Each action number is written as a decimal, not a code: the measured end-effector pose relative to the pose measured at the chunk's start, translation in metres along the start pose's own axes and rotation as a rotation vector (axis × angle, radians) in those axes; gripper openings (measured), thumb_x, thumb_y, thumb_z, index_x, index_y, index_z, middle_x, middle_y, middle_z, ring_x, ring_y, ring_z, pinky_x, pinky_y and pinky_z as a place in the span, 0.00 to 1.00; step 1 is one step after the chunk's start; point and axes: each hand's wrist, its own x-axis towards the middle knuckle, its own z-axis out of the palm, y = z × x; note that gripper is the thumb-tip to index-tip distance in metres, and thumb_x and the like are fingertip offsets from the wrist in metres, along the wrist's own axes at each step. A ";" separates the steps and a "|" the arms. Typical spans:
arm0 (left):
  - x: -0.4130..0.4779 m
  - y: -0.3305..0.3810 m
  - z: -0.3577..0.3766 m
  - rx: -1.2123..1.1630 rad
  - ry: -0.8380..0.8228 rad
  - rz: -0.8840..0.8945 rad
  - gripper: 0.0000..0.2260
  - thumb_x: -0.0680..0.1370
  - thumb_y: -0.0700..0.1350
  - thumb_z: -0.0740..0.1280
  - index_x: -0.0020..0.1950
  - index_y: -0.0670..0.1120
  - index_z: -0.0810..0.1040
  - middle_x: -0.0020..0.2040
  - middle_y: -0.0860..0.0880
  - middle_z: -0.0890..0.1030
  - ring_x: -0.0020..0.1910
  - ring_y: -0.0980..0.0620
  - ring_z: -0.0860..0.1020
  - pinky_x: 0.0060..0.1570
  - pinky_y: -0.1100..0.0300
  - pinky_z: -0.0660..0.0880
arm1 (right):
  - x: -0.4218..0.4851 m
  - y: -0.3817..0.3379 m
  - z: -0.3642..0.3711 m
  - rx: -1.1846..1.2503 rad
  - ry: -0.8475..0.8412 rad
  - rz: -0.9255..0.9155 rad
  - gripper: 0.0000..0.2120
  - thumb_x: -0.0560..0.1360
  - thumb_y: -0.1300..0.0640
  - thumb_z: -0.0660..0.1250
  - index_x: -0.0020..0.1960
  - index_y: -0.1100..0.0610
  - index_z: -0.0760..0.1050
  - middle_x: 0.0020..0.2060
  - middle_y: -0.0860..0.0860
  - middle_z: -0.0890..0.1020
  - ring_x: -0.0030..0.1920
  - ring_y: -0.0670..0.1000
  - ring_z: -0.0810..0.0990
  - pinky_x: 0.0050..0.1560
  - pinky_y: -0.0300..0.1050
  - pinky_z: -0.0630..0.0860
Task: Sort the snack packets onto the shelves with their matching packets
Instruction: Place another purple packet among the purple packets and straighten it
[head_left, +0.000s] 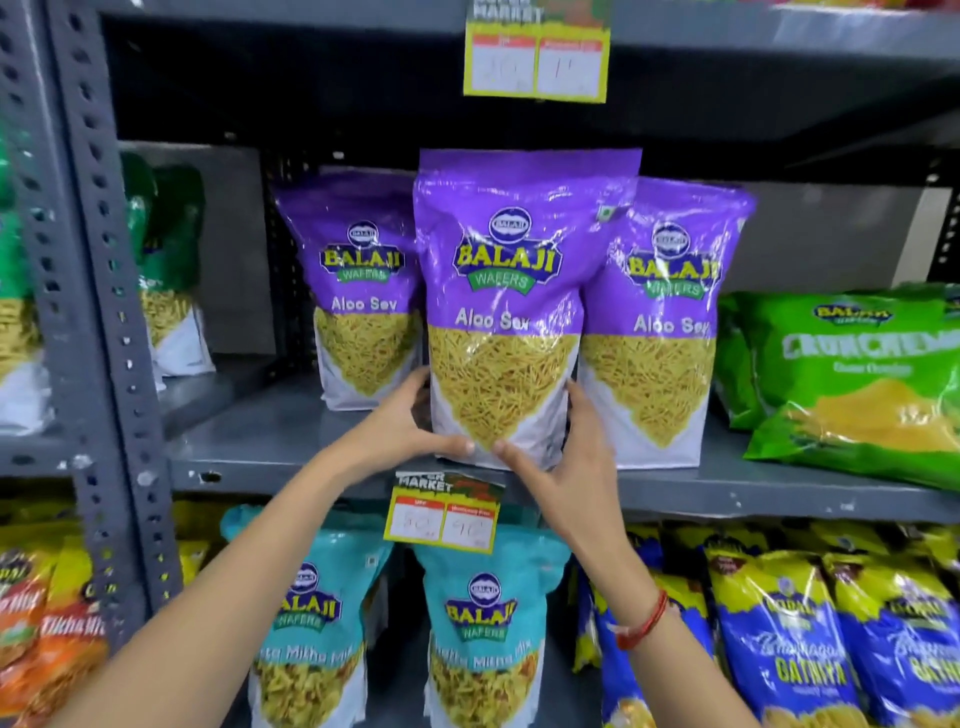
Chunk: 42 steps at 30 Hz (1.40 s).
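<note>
A purple Aloo Sev packet (511, 291) stands upright at the front edge of the grey middle shelf (270, 457). My left hand (410, 421) grips its lower left corner and my right hand (566, 462) grips its lower right corner, thumbs on the packet's front. Two matching purple Aloo Sev packets stand behind it, one on the left (358, 291) and one on the right (670, 322). The held packet partly hides both.
Green Crunchem packets (852, 384) lie at the right of the same shelf. Teal Mitha Mix packets (478, 618) and blue-yellow Gathiya packets (789, 639) fill the shelf below. Green packets (171, 270) stand in the left bay behind a grey upright post (98, 322). A price tag (444, 514) hangs from the shelf edge.
</note>
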 end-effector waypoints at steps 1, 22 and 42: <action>-0.001 0.001 0.001 -0.025 0.016 0.016 0.41 0.61 0.44 0.80 0.65 0.58 0.59 0.59 0.58 0.75 0.55 0.66 0.75 0.60 0.61 0.73 | 0.000 -0.001 0.001 0.003 -0.004 0.001 0.44 0.65 0.38 0.71 0.74 0.55 0.60 0.71 0.53 0.70 0.72 0.53 0.68 0.69 0.53 0.69; -0.059 -0.036 -0.112 -0.080 0.241 -0.079 0.41 0.48 0.56 0.82 0.58 0.58 0.72 0.54 0.53 0.82 0.52 0.55 0.81 0.50 0.62 0.78 | 0.015 -0.068 0.099 0.095 -0.365 0.006 0.38 0.74 0.46 0.70 0.76 0.52 0.54 0.70 0.54 0.69 0.69 0.55 0.67 0.66 0.49 0.65; -0.055 -0.056 -0.129 -0.018 0.086 -0.110 0.50 0.47 0.59 0.81 0.64 0.59 0.62 0.57 0.56 0.78 0.54 0.62 0.79 0.49 0.68 0.76 | 0.022 -0.050 0.116 0.020 -0.356 0.007 0.48 0.66 0.53 0.78 0.77 0.51 0.52 0.66 0.55 0.75 0.68 0.58 0.70 0.65 0.58 0.72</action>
